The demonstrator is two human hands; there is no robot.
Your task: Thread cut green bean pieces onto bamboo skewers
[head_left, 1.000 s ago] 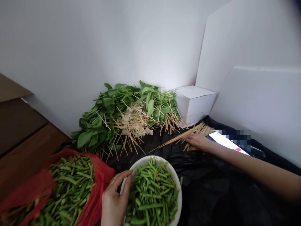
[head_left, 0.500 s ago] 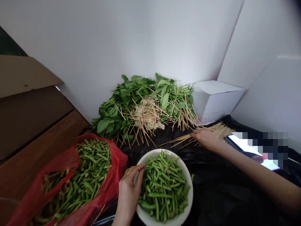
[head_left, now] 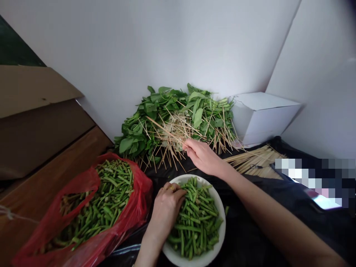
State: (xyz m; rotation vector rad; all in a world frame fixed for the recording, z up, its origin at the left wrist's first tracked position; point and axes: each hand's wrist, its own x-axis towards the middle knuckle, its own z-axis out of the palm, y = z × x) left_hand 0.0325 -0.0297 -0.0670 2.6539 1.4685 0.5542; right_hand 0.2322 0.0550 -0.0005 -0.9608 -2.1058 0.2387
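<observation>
A white bowl full of cut green stalks stands at the bottom centre on a black sheet. My left hand reaches into it, fingers curled down on the stalks at its left edge. My right hand is raised above the bowl's far side, pinched on a thin bamboo skewer that points up and left. A loose bundle of bare skewers lies to the right of that hand.
A red plastic bag of more cut stalks sits at the left. Leafy greens threaded on skewers are heaped against the white wall. A white box stands right of them, brown cardboard at far left, a phone at right.
My right hand left the bare skewer bundle and came left and up with one skewer. My left hand moved from the bowl's rim onto the stalks inside.
</observation>
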